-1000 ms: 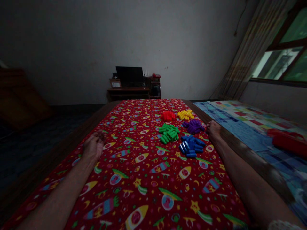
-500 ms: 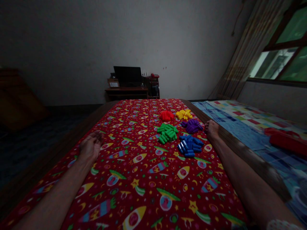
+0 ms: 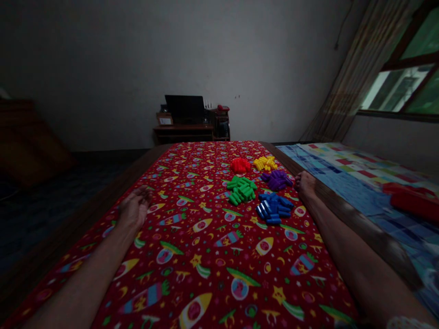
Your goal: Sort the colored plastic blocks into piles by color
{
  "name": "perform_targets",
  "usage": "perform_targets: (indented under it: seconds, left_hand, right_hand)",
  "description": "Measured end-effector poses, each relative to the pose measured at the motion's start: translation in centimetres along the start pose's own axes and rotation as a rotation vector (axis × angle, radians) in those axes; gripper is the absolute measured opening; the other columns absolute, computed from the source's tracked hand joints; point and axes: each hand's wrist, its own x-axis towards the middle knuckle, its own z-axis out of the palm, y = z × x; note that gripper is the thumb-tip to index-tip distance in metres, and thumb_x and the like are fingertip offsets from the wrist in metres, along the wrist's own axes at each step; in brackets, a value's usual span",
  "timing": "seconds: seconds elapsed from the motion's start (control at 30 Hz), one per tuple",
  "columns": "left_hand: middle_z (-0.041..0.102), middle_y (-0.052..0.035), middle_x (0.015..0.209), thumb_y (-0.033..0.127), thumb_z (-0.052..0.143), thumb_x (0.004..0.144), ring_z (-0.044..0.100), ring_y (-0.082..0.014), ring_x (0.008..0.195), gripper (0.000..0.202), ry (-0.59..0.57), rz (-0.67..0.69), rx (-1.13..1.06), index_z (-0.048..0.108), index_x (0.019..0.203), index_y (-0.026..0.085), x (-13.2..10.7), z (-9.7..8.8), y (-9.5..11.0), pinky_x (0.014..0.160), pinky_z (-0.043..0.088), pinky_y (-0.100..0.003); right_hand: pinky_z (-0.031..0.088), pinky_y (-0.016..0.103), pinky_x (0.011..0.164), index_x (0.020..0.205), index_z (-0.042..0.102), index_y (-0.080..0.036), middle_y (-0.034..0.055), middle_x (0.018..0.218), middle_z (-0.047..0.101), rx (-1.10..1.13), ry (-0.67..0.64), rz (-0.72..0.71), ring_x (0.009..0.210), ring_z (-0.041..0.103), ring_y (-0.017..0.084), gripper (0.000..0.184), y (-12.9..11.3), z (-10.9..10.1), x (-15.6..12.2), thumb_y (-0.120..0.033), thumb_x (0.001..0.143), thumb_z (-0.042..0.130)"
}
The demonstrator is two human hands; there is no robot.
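Neither of my hands shows in the head view. Two bare legs stretch forward over a red rocket-print cloth (image 3: 206,256). The left foot (image 3: 134,208) rests near the cloth's left edge. The right foot (image 3: 305,183) lies at its right edge. Between the feet sit sorted heaps of small plastic pieces: red (image 3: 240,165), yellow (image 3: 265,162), purple (image 3: 277,180), green (image 3: 242,190) and blue (image 3: 274,208). The purple and blue heaps are nearest the right foot.
A wooden border (image 3: 356,224) runs along the cloth's right side, with a blue patchwork mat (image 3: 343,173) and a red object (image 3: 411,201) beyond it. A low desk with a dark screen (image 3: 187,114) stands at the far wall. A curtained window (image 3: 394,87) is on the right.
Only the view shifts slightly. The legs and the coloured heaps stay where they were.
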Motion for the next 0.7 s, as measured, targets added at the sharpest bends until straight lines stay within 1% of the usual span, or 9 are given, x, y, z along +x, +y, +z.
perform_targets:
  seconds: [0.03,0.1,0.2,0.33,0.47,0.57,0.7]
  left_hand:
    - [0.059,-0.0021,0.063,-0.012,0.036,0.065,0.057,-0.0059,0.058,0.032,-0.001,0.001,0.001,0.059,0.070,0.010,0.01,-0.01,-0.01,0.058,0.048,-0.012]
    - [0.059,-0.0023,0.062,-0.012,0.037,0.064,0.057,-0.0062,0.058,0.032,-0.005,0.005,0.003,0.060,0.069,0.010,0.01,-0.05,-0.04,0.059,0.048,-0.012]
    - [0.060,-0.0024,0.063,-0.012,0.038,0.064,0.057,-0.0064,0.059,0.032,-0.008,0.015,0.004,0.060,0.069,0.010,-0.02,-0.09,-0.07,0.060,0.048,-0.013]
    - [0.060,-0.0023,0.064,-0.012,0.038,0.064,0.058,-0.0067,0.061,0.032,-0.020,0.020,0.009,0.060,0.071,0.010,-0.07,-0.14,-0.12,0.061,0.048,-0.013]
    - [0.060,-0.0022,0.064,-0.012,0.039,0.067,0.058,-0.0065,0.062,0.031,-0.024,0.021,0.010,0.060,0.070,0.011,-0.04,-0.19,-0.15,0.062,0.049,-0.013]
    - [0.059,-0.0022,0.065,-0.012,0.040,0.069,0.057,-0.0060,0.061,0.030,-0.023,0.016,0.011,0.060,0.069,0.011,0.10,-0.26,-0.16,0.062,0.049,-0.013]
    - [0.059,-0.0020,0.066,-0.011,0.041,0.067,0.057,-0.0062,0.061,0.030,-0.024,0.013,0.017,0.059,0.071,0.011,0.37,-0.45,-0.20,0.062,0.049,-0.013]
  right_hand:
    - [0.022,0.014,0.027,0.061,0.045,-0.020,-0.0083,0.041,0.045,0.001,0.045,0.015,0.029,0.031,0.004,0.026,-0.05,0.03,-0.09,-0.034,0.083,0.050]
    - [0.023,0.014,0.028,0.061,0.047,-0.019,-0.0078,0.042,0.046,0.005,0.085,0.034,0.029,0.032,0.004,0.025,-0.19,0.11,-0.29,-0.030,0.083,0.050]
    - [0.023,0.014,0.028,0.060,0.047,-0.019,-0.0077,0.043,0.045,0.010,0.080,0.045,0.030,0.033,0.004,0.025,-0.38,0.17,-0.46,-0.029,0.082,0.051]
    - [0.022,0.013,0.028,0.061,0.046,-0.020,-0.0078,0.042,0.045,0.005,0.078,0.062,0.030,0.032,0.004,0.025,-0.51,0.23,-0.49,-0.032,0.083,0.051]
    - [0.023,0.014,0.029,0.061,0.046,-0.019,-0.0079,0.042,0.045,-0.005,0.094,0.073,0.031,0.032,0.004,0.025,-0.55,0.30,-0.51,-0.030,0.083,0.050]
    - [0.024,0.015,0.030,0.061,0.047,-0.019,-0.0076,0.043,0.046,-0.013,0.099,0.061,0.031,0.032,0.004,0.024,-0.48,0.26,-0.45,-0.027,0.083,0.049]
    - [0.024,0.015,0.030,0.060,0.046,-0.019,-0.0079,0.043,0.046,-0.014,0.071,0.042,0.030,0.033,0.005,0.024,-0.32,0.11,-0.30,-0.027,0.083,0.050]
